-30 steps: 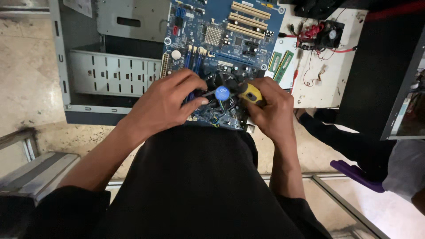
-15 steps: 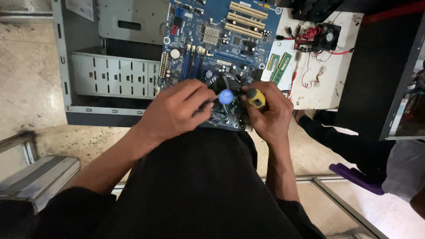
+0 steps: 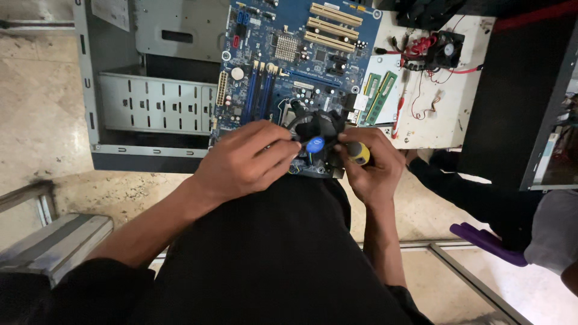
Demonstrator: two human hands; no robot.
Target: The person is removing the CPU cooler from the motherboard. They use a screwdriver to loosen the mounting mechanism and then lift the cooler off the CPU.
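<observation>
Hands first: left hand (image 3: pixel 244 164) is draped over the near edge of the blue motherboard (image 3: pixel 301 54), fingers curled and pressed down so the fingertips (image 3: pixel 288 146) touch the black CPU cooler fan (image 3: pixel 319 129), right next to its round blue centre sticker (image 3: pixel 315 145). Right hand (image 3: pixel 373 168) is closed in a fist-ish grip around a screwdriver with a yellow and black handle (image 3: pixel 359 153), thumb and fingers wrapped on it, tip end buried at the side of the fan so I can't tell exactly what it's touching. Both hands are basically sandwiching the cooler from left and right.

Cooler sits on the bottom part of the board, just right of the blue RAM slots (image 3: pixel 260 90), and the board itself rests on the person's lap, against the black clothing. Further up the board there's a small silver heatsink (image 3: pixel 286 47) and a row of cream expansion slots (image 3: pixel 334 27).

Left of the board is an open grey PC case (image 3: pixel 150 102) lying on the tiled floor, drive cage facing up. Right of the board is a white sheet (image 3: pixel 451 108) with two green RAM sticks (image 3: pixel 379 96), a red-handled tool (image 3: pixel 398 117) and another small fan with red wires (image 3: pixel 448 48). Somebody else's dark sleeve (image 3: pixel 463 192) pokes in at the lower right, and there's a purple thing (image 3: pixel 484 244) near it.
</observation>
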